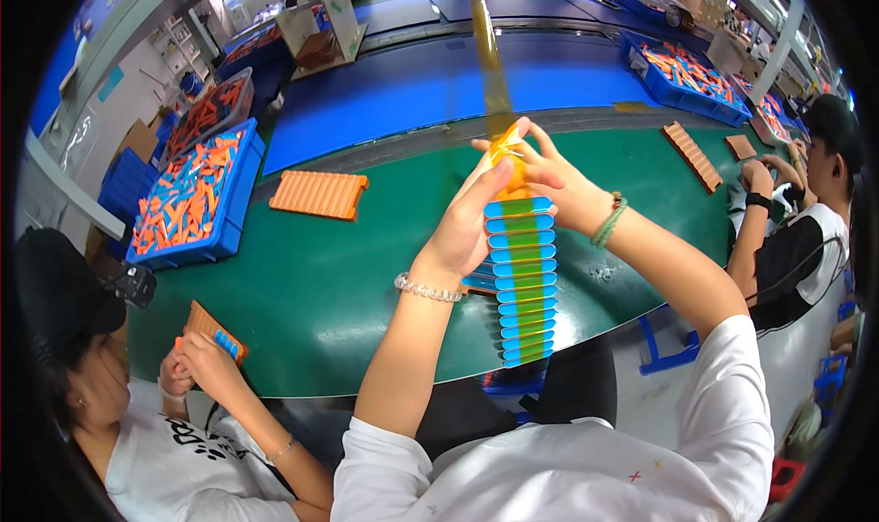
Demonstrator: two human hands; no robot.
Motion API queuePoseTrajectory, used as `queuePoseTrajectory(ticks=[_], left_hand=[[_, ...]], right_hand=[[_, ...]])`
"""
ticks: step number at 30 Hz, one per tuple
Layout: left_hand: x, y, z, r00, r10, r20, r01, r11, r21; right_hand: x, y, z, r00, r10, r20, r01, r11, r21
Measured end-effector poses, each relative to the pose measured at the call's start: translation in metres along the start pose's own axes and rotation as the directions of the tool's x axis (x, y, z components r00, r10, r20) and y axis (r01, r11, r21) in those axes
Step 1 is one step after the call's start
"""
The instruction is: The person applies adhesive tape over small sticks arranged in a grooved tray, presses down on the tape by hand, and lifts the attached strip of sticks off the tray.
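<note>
Over the near middle of a green table (632,247), a ladder-like row of blue sticks (526,282) is held upright on view, striped down its center in green. At its far end, yellow tape (495,73), stretched from beyond the table, is pinched by the bent fingers of the left hand (469,224) and right hand (566,190). Orange ridged trays (319,194) are laid on the table's left and right; a blue crate (233,201) of colored sticks is set at its far left.

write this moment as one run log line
left hand: on yellow film; right hand: on yellow film; taped blue row: extends toward body; orange ridged piece: on green table, left of hands
</note>
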State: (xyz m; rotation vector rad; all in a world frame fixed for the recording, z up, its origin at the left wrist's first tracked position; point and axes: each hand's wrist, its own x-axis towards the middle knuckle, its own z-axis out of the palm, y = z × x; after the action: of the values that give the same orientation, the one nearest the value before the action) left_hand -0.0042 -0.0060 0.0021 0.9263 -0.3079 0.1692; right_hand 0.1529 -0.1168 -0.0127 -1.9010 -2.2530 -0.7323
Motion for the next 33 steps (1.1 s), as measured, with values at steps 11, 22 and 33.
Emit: queuePoseTrajectory(ticks=[11, 22, 33], left_hand=[[0.003, 0.001, 0.001, 0.985, 0.066, -0.161, 0.011, 0.9, 0.436], [0.002, 0.014, -0.039, 0.89, 0.353, -0.289, 0.304, 0.014, 0.953], [-0.005, 0.017, -0.032, 0.781, -0.228, -0.582, 0.625, 0.304, 0.719]], right_hand=[[-0.013, -0.06, -0.04, 0.709, 0.506, 0.49, -0.18, -0.542, 0.821], [-0.035, -0.1, -0.04, 0.55, 0.658, 0.515, -0.132, -0.541, 0.831], [-0.1, -0.183, -0.068, 0.386, 0.616, 0.686, -0.223, -0.66, 0.718]])
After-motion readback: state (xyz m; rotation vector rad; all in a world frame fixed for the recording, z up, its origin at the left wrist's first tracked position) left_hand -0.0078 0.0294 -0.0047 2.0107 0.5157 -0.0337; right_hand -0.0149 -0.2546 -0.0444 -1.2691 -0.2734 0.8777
